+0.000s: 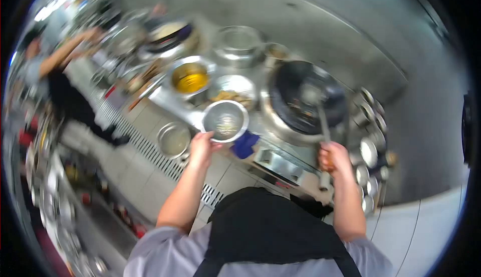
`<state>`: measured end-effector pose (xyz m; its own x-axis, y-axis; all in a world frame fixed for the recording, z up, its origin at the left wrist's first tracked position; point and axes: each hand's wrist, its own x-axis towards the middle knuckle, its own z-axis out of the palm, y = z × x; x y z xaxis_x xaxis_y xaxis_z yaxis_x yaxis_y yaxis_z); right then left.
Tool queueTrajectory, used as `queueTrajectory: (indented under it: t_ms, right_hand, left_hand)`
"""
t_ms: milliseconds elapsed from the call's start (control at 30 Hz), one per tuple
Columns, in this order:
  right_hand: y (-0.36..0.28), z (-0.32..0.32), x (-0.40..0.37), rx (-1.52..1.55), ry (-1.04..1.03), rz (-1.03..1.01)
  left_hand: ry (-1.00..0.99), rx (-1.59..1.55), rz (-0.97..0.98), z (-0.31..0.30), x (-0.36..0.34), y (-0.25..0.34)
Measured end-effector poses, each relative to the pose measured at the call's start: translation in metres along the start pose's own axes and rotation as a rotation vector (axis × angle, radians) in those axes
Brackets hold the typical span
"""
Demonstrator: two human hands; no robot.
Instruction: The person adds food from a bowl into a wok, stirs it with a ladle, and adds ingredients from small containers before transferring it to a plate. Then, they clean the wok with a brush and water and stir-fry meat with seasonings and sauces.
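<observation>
My left hand (201,149) is closed on the near rim of a round metal bowl (225,121), which has a little pale content at its bottom. In my right hand (334,158) is the handle of a ladle (313,94), its head inside a large dark wok (285,84). Small dark bits of food lie low in the wok, too blurred to name. Just beyond the bowl is a metal dish (239,82) with yellowish-brown pieces in it. A purple cloth (244,145) lies at the counter edge, right of the bowl.
A pot of yellow liquid (190,79) stands left of the dish. Behind are a covered-looking metal pot (238,44) and another wok (168,31). Several metal containers (368,152) line the right side. A co-worker (65,86) stands at far left. A pan (173,141) sits lower left.
</observation>
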<state>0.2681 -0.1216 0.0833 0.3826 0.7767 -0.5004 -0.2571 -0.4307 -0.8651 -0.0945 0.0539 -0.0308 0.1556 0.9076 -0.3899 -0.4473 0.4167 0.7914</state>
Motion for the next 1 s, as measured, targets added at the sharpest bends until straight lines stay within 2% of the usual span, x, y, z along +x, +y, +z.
queueTrajectory:
  t_ms: [67,100,167,200,233,300,333,433,500,567,700,800,833,867,900,933,967,1000]
  right_hand:
    - [0.006,-0.012,0.008,0.099,0.052,-0.059]
    - [-0.002,-0.003,0.005,0.051,0.163,-0.037]
    - [0.011,-0.073,0.051,0.043,0.076,-0.018]
    - [0.008,-0.089,0.061,-0.032,0.034,-0.039]
    - [-0.007,-0.081,0.050,-0.026,0.064,0.035]
    - [-0.020,-0.069,0.039,-0.030,0.127,0.000]
    - [-0.021,-0.066,0.035,-0.027,0.146,-0.025]
    - [-0.030,-0.051,0.031,-0.029,0.176,-0.090]
    - [-0.031,-0.044,0.031,-0.023,0.183,-0.122]
    - [-0.032,-0.041,0.033,-0.015,0.184,-0.139]
    - [-0.029,-0.042,0.029,0.016,0.198,-0.151]
    - [-0.029,-0.052,0.032,0.080,0.183,-0.155]
    - [-0.029,-0.059,0.036,0.121,0.149,-0.156]
    - [-0.028,-0.065,0.042,0.195,0.098,-0.142]
    - [-0.023,-0.071,0.045,0.291,0.043,-0.133]
    - [-0.018,-0.081,0.048,0.349,-0.184,-0.106]
    - [-0.023,-0.047,0.025,0.419,-0.141,-0.070]
    - [-0.022,-0.047,0.028,0.424,-0.083,-0.044]
  left_hand:
    - [0.073,0.046,0.008,-0.032,-0.024,0.003]
    - [0.156,-0.006,0.026,-0.059,-0.033,-0.003]
    - [0.315,-0.089,0.098,-0.111,-0.065,0.004]
    - [0.472,-0.075,0.179,-0.143,-0.087,0.010]
    - [0.602,-0.044,0.238,-0.170,-0.110,0.014]
    - [0.963,-0.206,0.350,-0.232,-0.150,0.016]
    - [1.103,-0.135,0.378,-0.268,-0.172,0.013]
    - [1.430,-0.243,0.620,-0.354,-0.247,0.013]
    - [1.669,-0.354,0.661,-0.382,-0.291,0.023]
    - [1.762,-0.432,0.839,-0.404,-0.330,0.022]
    - [2.079,-0.569,0.936,-0.428,-0.399,0.021]
    - [1.990,-0.856,0.961,-0.426,-0.423,0.028]
    - [1.834,-0.810,0.971,-0.419,-0.420,0.025]
    - [1.550,-0.764,0.955,-0.455,-0.418,-0.001]
    - [1.485,-0.511,0.874,-0.438,-0.396,0.001]
    - [1.315,-0.418,0.794,-0.412,-0.370,0.002]
    - [1.182,-0.324,0.677,-0.392,-0.340,0.003]
    - [1.114,-0.304,0.534,-0.392,-0.310,-0.005]
